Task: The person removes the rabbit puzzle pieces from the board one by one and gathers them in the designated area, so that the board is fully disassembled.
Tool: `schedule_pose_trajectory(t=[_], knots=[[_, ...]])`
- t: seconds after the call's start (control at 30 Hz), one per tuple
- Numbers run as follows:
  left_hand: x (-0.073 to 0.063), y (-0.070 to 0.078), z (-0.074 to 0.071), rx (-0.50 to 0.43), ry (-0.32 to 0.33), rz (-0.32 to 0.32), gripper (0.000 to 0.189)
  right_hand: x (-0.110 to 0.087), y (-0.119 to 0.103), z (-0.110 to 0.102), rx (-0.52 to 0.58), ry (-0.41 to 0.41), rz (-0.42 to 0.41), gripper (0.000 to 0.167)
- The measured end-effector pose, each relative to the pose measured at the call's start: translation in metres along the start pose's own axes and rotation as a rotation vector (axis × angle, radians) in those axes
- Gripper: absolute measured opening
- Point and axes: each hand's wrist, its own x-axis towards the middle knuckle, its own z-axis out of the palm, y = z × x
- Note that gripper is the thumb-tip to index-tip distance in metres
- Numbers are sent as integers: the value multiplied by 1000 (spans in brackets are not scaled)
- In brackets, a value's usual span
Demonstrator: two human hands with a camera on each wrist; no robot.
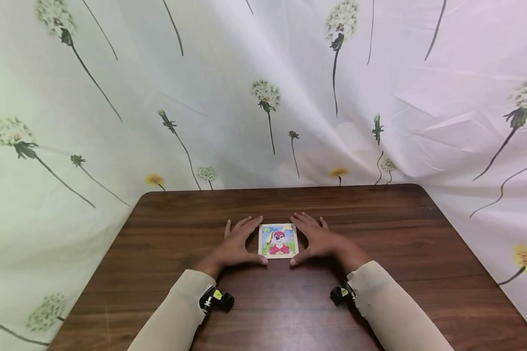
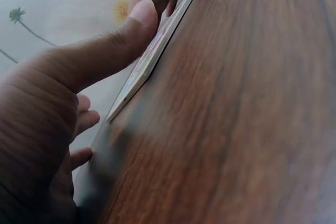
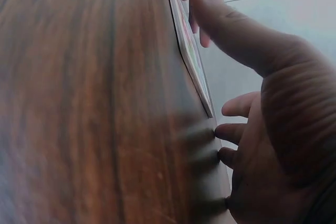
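Observation:
A small square picture board (image 1: 279, 242) lies flat on the brown wooden table (image 1: 272, 312), showing a red and white cartoon rabbit within a pale border. On its left side is the left hand (image 1: 234, 247), thumb by the near left corner and fingers by the far one. The right hand (image 1: 319, 243) mirrors it on the other side. Both hands have spread, gently bent fingers that frame the board without curling round it. In the right wrist view, the fingertips (image 3: 227, 156) stand at the table beside the board's thin edge. The left thumb (image 2: 118, 48) overlaps the board in the left wrist view.
Behind the table hangs a white cloth (image 1: 228, 97) printed with dandelions, which also runs down both sides. A small black camera (image 1: 221, 300) is strapped at the left sleeve's cuff, and another black camera (image 1: 340, 295) at the right.

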Motion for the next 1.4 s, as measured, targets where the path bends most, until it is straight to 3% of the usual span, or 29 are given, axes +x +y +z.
schedule_pose_trajectory(t=[0.27, 0.63, 0.87, 1.1, 1.4], knots=[[-1, -1, -4, 51, -2, -12, 120, 4, -4, 1, -10, 5, -16, 131], [-7, -4, -9, 24, -24, -6, 117, 8, -9, 4, 51, 21, -41, 122], [-8, -3, -11, 61, -25, -16, 116, 12, -8, 5, 11, 37, -30, 114], [-13, 6, -10, 85, -64, -33, 110, 4, -8, 4, -21, 44, -43, 110], [-30, 28, 10, 141, -17, -104, 96, -6, 0, 10, -7, 59, -57, 110]])
